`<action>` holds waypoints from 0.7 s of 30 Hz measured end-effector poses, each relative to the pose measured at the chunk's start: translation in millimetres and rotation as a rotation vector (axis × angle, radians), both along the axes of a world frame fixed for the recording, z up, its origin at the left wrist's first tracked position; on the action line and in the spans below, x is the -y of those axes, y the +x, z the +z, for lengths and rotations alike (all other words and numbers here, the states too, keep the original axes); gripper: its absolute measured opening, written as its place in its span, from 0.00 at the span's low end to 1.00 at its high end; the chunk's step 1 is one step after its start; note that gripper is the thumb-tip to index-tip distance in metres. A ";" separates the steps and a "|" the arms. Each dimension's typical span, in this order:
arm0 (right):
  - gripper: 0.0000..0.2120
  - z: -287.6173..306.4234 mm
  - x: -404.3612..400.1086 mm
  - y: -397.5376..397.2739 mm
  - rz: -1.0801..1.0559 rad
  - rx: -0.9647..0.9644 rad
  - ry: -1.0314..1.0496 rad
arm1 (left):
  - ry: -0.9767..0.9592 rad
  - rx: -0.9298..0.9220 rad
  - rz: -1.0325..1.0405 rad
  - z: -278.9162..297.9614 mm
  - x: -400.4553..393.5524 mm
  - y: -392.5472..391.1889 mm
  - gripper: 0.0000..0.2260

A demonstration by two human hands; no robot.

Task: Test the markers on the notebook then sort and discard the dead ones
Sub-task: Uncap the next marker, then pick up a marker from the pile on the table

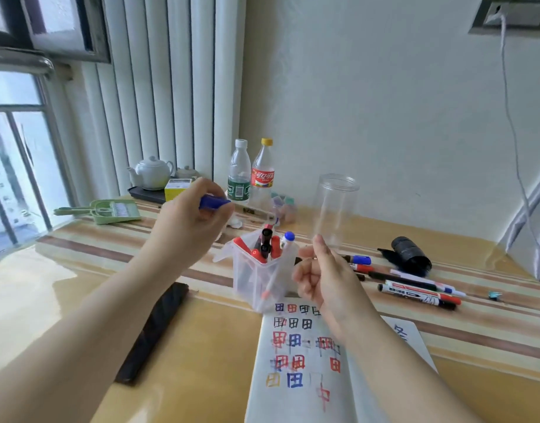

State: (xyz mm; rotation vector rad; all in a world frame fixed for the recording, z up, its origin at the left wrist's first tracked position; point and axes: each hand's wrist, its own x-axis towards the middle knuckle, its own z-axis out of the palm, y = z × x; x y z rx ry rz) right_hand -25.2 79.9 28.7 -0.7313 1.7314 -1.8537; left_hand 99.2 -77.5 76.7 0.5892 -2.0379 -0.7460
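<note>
My left hand (192, 215) is raised over the table and grips a blue marker cap (215, 202). My right hand (323, 276) is closed in a loose fist above the top of the notebook; a thin dark marker (339, 258) seems pinched in it, mostly hidden. The open notebook (305, 361) carries red, blue, black and yellow test marks. A clear plastic box (256, 270) between my hands holds several red, black and blue markers. More markers (415, 288) lie in a row on the table to the right.
A tall clear jar (335, 209) stands behind my right hand. Two bottles (251, 175), a white teapot (152, 172), a green dustpan (109, 210), a roll of black bags (407, 254) and a dark flat bar (155, 331) sit on the striped table.
</note>
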 end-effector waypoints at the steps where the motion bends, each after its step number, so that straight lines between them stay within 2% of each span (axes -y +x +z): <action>1: 0.27 -1.2 -0.1 -1.0 -0.012 -0.003 0.009 | -0.011 0.017 0.028 0.6 5.1 -1.1 0.05; 5: 0.18 1.4 -0.4 -1.9 -0.015 -0.032 0.009 | -0.007 0.073 0.012 -3.5 11.0 -11.4 0.05; 9: 0.15 3.9 -4.7 -5.2 -0.033 -0.041 0.016 | 0.017 0.137 -0.032 -12.1 9.5 -27.9 0.10; 11: 0.15 2.9 -10.6 -9.0 -0.051 -0.046 0.038 | 0.035 0.172 -0.050 -14.7 8.5 -37.2 0.09; 14: 0.14 -2.1 -22.7 -21.6 -0.097 -0.084 0.092 | -0.046 0.315 -0.043 -16.0 5.9 -48.8 0.05; 16: 0.13 -6.5 -32.2 -34.6 -0.134 -0.111 0.137 | -0.122 0.386 -0.032 -15.2 1.4 -54.0 0.07; 19: 0.12 -11.2 -48.7 -55.6 -0.198 -0.128 0.202 | -0.257 0.324 0.011 -11.8 -10.9 -60.7 0.16; 21: 0.11 -13.1 -60.5 -69.2 -0.246 -0.162 0.256 | -0.390 0.151 -0.024 -8.1 -27.1 -65.7 0.14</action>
